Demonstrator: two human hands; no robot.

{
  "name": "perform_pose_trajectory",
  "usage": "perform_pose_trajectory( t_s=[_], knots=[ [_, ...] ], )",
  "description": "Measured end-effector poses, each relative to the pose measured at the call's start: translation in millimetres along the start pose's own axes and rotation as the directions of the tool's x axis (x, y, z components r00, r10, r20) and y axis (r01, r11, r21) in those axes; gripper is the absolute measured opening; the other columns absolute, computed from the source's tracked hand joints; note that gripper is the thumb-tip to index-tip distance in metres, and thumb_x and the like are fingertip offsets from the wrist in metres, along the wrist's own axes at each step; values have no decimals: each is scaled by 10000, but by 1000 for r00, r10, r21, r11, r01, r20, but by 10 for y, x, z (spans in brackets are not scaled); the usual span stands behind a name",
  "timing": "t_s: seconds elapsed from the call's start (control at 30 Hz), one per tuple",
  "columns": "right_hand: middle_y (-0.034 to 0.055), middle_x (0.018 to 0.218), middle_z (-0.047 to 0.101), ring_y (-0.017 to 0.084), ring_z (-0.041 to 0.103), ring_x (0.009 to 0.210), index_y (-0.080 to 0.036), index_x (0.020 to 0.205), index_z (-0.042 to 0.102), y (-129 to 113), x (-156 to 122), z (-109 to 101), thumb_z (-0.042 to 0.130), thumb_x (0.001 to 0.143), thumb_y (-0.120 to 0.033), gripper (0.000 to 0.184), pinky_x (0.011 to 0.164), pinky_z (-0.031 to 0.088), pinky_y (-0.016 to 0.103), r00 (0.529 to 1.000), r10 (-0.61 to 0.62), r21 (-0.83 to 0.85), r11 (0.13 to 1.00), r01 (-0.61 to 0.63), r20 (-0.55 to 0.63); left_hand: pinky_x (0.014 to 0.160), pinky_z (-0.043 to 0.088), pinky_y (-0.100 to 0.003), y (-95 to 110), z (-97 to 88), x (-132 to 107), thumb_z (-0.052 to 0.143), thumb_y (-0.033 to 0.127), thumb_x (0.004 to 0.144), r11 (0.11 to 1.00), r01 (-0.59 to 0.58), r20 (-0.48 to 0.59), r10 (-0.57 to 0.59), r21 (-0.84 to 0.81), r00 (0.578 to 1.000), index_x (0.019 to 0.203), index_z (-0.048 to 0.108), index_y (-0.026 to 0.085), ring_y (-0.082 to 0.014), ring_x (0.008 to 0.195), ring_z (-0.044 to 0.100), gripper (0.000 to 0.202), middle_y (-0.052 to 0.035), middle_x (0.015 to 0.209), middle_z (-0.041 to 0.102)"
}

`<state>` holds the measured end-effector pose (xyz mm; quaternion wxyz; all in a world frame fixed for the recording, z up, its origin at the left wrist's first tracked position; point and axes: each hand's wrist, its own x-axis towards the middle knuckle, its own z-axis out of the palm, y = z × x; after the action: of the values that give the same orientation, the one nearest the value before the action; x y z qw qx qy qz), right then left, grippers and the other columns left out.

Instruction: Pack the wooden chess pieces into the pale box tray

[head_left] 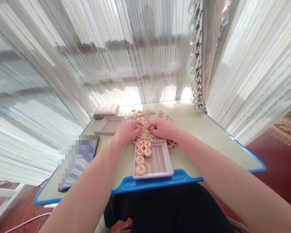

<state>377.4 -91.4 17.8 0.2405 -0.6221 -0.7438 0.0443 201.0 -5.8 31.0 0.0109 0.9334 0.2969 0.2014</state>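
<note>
My left hand rests over loose Chinese chess pieces, its fingers bent and a little apart. Opposite it, my right hand has its thumb and fingertips around a Chinese chess piece with red marking. Many round wooden pieces with red or black characters lie spread around both hands, some beneath the palms. Nearer to me, an open shallow box holds several red-marked pieces in its left part, a full column and a short second one. Parts of the fingers are hard to make out.
A second shallow tray lies left of my left hand, with a closed flat box behind it. A dark-edged tablet-like thing, partly blurred, sits at the left. The table has a raised blue rim; sheer curtains hang behind.
</note>
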Motion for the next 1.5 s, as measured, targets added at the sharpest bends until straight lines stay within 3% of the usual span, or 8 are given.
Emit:
perform_pose_trajectory(
  t_s=[0.2, 0.33, 0.47, 0.73, 0.97, 1.1, 1.33, 1.5],
  knots=[
    [30, 732, 643, 190, 544, 801, -215, 888, 705, -6, -2, -8, 591, 758, -333, 209, 696, 401, 275, 998, 65, 3, 998, -65, 2, 863, 481, -306, 15, 76, -4, 450, 241, 765, 998, 56, 5, -56, 18, 998, 921, 704, 180, -202, 903, 613, 305, -68, 971, 668],
    [20, 762, 655, 193, 545, 854, -250, 944, 710, -1, -9, -18, 560, 776, -275, 226, 791, 401, 293, 1000, 19, 22, 1000, -19, 0, 886, 471, -291, 27, 46, 11, 405, 171, 771, 994, 104, -2, -105, -44, 995, 965, 695, 172, -201, 947, 614, 349, -68, 1013, 674],
    [43, 828, 662, 234, 531, 908, -240, 924, 703, 0, -24, -31, 602, 748, -372, 242, 813, 400, 330, 997, 65, -79, 995, -68, -33, 888, 473, -286, 23, 2, 25, 389, 114, 746, 982, 164, -5, -165, -94, 986, 976, 697, 183, -202, 953, 623, 390, -43, 1013, 696],
    [36, 763, 660, 207, 535, 842, -222, 835, 703, 0, -20, -27, 602, 743, -352, 188, 741, 399, 288, 995, 94, -56, 994, -95, -26, 887, 476, -290, 99, -24, 2, 448, 173, 741, 979, 130, 13, -130, -158, 991, 931, 712, 183, -199, 912, 638, 326, -37, 973, 708],
    [30, 726, 639, 171, 506, 759, -189, 822, 705, -66, -96, -148, 611, 728, -296, 170, 749, 385, 284, 983, 30, 2, 1000, -30, -182, 777, 503, -295, 270, -81, -31, 550, 328, 749, 942, 95, 43, -86, -321, 995, 910, 715, 181, -199, 836, 646, 273, -41, 921, 719],
    [24, 701, 620, 167, 492, 757, -182, 832, 700, -146, -165, -241, 642, 724, -278, 155, 743, 388, 278, 962, -3, 58, 998, 19, -274, 759, 508, -300, 356, -138, -48, 594, 377, 743, 826, 136, 88, -104, -547, 991, 940, 710, 162, -207, 842, 650, 314, -55, 921, 721],
    [21, 735, 606, 170, 503, 780, -192, 913, 679, -231, -210, -302, 624, 753, -277, 189, 780, 382, 296, 931, -24, 99, 993, 65, -365, 860, 512, -360, 382, -179, -62, 651, 418, 731, 430, 230, 202, -108, -873, 973, 1057, 676, 127, -217, 920, 638, 437, -98, 969, 703],
    [19, 718, 602, 164, 499, 770, -180, 883, 676, -225, -215, -296, 623, 760, -317, 192, 776, 384, 285, 933, 7, 104, 994, 33, -361, 869, 513, -356, 349, -126, -55, 689, 411, 701, 340, 251, 222, -122, -906, 967, 973, 700, 140, -196, 888, 643, 384, -93, 947, 706]
  ],
)
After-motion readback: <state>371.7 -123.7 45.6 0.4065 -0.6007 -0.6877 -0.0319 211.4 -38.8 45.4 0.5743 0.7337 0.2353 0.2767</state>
